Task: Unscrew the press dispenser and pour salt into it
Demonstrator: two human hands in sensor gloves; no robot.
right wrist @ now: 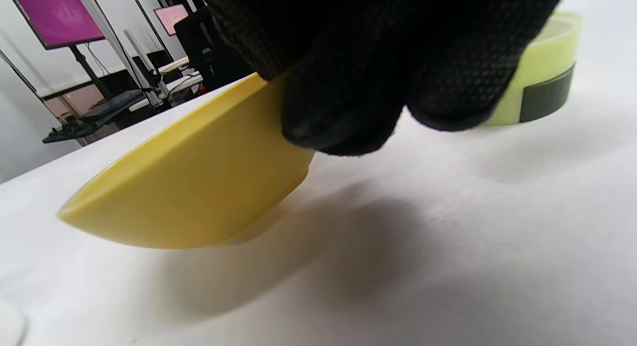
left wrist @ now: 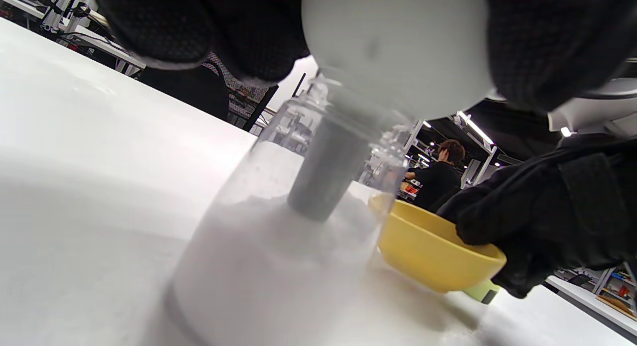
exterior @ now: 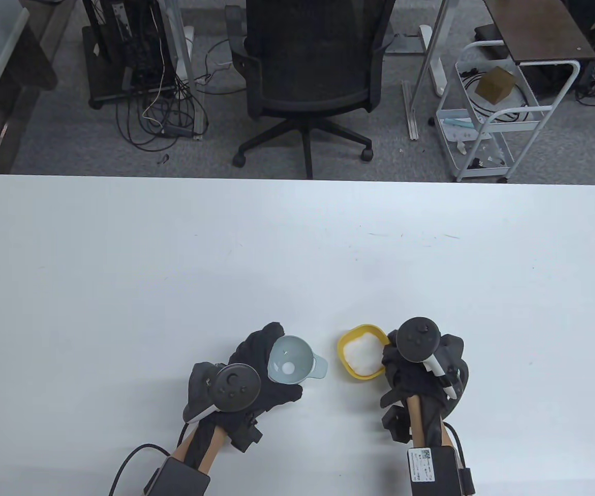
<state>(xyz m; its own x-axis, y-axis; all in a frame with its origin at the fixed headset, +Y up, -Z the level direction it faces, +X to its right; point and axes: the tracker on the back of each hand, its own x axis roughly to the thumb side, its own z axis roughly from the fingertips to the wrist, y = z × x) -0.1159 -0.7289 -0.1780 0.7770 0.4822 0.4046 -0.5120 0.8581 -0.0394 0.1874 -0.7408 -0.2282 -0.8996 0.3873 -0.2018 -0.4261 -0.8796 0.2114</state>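
Landmark: yellow bowl (exterior: 362, 358), near bench (exterior: 173, 268) front edge, holding white salt (exterior: 362, 354).

Right hand (exterior: 421, 369): on bowl's right rim, gloved fingers (right wrist: 348, 87) pinching rim; grip clamped on bowl. Bowl tilted in right wrist view, its far side lifted, base edge close to or touching bench, cannot tell which.

Just left of bowl: pale grey-blue funnel (exterior: 292, 359), mouth up, seated in neck of clear dispenser bottle (left wrist: 278, 246). Funnel spout reaching down inside bottle, tip at top of a mound of salt filling the lower bottle. Bottle upright on bench, neck open.

Left hand (exterior: 256, 377): wrapped around funnel and bottle neck from the side away from bowl, fingers (exterior: 258, 343) curled against funnel wall; grip clamped on funnel and bottle top.

Behind bowl on right-hand side: pale green round piece with dark band (right wrist: 542, 82) lying on bench, partly hidden by glove.

Beyond bench, far from bowl: black office chair (exterior: 310, 67), white wire cart (exterior: 499, 103).
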